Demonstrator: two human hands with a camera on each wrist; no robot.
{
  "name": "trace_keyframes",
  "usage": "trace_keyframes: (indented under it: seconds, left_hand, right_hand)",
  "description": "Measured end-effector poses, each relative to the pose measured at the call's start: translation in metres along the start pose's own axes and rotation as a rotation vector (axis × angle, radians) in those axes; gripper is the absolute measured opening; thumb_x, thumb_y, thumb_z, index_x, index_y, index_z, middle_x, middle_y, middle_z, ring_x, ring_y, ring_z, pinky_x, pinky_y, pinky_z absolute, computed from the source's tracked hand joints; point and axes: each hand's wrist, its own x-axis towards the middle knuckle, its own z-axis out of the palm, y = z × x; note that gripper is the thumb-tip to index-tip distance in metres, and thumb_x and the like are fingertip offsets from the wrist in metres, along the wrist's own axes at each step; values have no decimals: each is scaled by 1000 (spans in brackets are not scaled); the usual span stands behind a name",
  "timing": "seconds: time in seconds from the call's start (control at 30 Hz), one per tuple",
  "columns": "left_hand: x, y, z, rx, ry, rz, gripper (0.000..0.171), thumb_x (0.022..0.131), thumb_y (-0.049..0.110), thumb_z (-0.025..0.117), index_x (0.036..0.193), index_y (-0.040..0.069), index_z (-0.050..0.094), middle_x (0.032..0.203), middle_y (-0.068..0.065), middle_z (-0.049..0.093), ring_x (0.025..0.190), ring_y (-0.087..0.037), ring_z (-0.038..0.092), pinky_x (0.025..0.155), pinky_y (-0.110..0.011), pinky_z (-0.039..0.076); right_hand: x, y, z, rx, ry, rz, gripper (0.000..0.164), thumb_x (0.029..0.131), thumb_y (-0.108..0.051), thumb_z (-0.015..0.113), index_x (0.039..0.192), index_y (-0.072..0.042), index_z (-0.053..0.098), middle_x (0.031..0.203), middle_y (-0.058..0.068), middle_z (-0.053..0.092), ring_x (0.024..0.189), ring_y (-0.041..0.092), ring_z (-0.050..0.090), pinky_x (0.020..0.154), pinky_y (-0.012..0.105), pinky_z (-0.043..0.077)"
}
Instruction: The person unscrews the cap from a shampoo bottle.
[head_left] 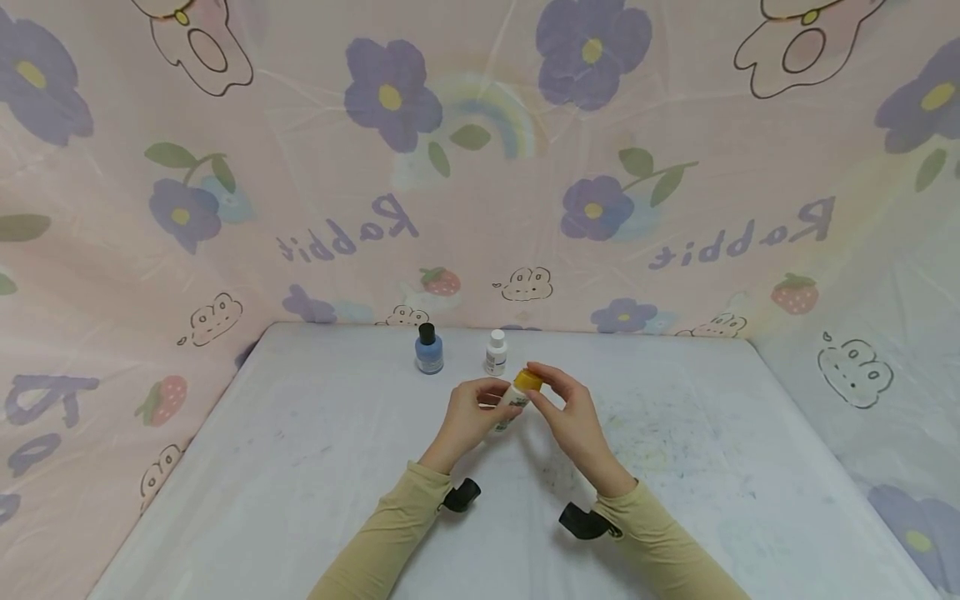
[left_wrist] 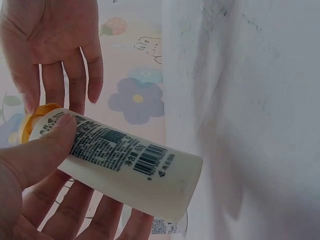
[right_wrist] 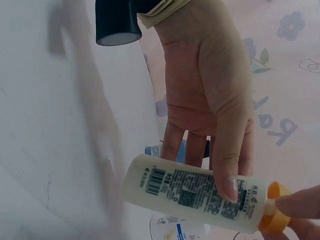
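My left hand (head_left: 467, 419) grips a white plastic bottle (head_left: 507, 410), thumb on one side and fingers on the other. The bottle is tilted over the table; a barcode and dark print show on its label (left_wrist: 117, 150) in the left wrist view. A yellow-orange cap (head_left: 528, 381) sits at its upper end. My right hand (head_left: 577, 421) pinches this cap between thumb and fingers. In the right wrist view only the right fingertips (right_wrist: 300, 205) show, on the cap's side. Whether the cap is loose from the bottle I cannot tell.
Behind the hands, a blue bottle with a black lid (head_left: 430, 352) and a small white bottle (head_left: 496, 357) stand upright on the white-covered table (head_left: 300, 500). Patterned pink cloth (head_left: 480, 208) hangs close behind the table and at both sides.
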Motion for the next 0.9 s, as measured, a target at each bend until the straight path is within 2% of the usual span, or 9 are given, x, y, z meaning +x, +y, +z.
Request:
trace_keyframes:
  seconds: [0.17, 0.3, 0.43, 0.63, 0.77, 0.9]
  left_hand:
    - [1, -2, -2, -1, 9, 1, 30, 78, 18, 81, 106, 12, 72, 101, -1, 69, 89, -18, 66, 76, -30, 55]
    - [0, -2, -4, 5, 26, -2, 30, 78, 19, 81, 106, 12, 72, 101, -2, 69, 90, -20, 66, 76, -32, 55]
    - [1, -2, -6, 18, 39, -3, 29, 78, 19, 81, 105, 12, 72, 102, -1, 69, 90, -19, 66, 76, -33, 55]
    - [2, -1, -8, 20, 48, -4, 29, 78, 17, 81, 105, 13, 72, 102, -1, 69, 89, -18, 66, 76, -34, 55]
    - [1, 0, -8, 15, 45, -1, 29, 78, 16, 81, 105, 13, 72, 102, -1, 69, 90, -19, 65, 77, -35, 54]
    - [0, 0, -7, 16, 43, 13, 28, 78, 16, 81, 105, 12, 72, 102, -1, 69, 91, -19, 65, 78, -35, 54]
  right_hand:
    - [-5, -25, -3, -21, 16, 3, 38, 90, 0, 65, 127, 5, 55, 127, 23, 55, 123, 40, 45, 105, 56, 29]
    - [-7, -34, -5, -59, 67, 56, 36, 88, -4, 68, 122, 3, 57, 122, 21, 58, 117, 41, 49, 102, 55, 32]
    - [-5, -21, -6, -70, 112, 93, 31, 86, -8, 72, 113, 1, 59, 112, 20, 61, 111, 37, 53, 99, 54, 35]
    - [-1, 3, -6, -81, 126, 116, 33, 84, -21, 76, 108, -3, 62, 105, 11, 65, 103, 27, 57, 92, 42, 38]
    - [-3, 2, -4, -78, 123, 127, 34, 83, -21, 77, 108, -3, 63, 104, 13, 65, 103, 28, 57, 91, 40, 39]
    - [-8, -19, -1, -78, 114, 126, 33, 84, -13, 75, 110, 3, 61, 106, 19, 64, 106, 36, 56, 92, 44, 38]
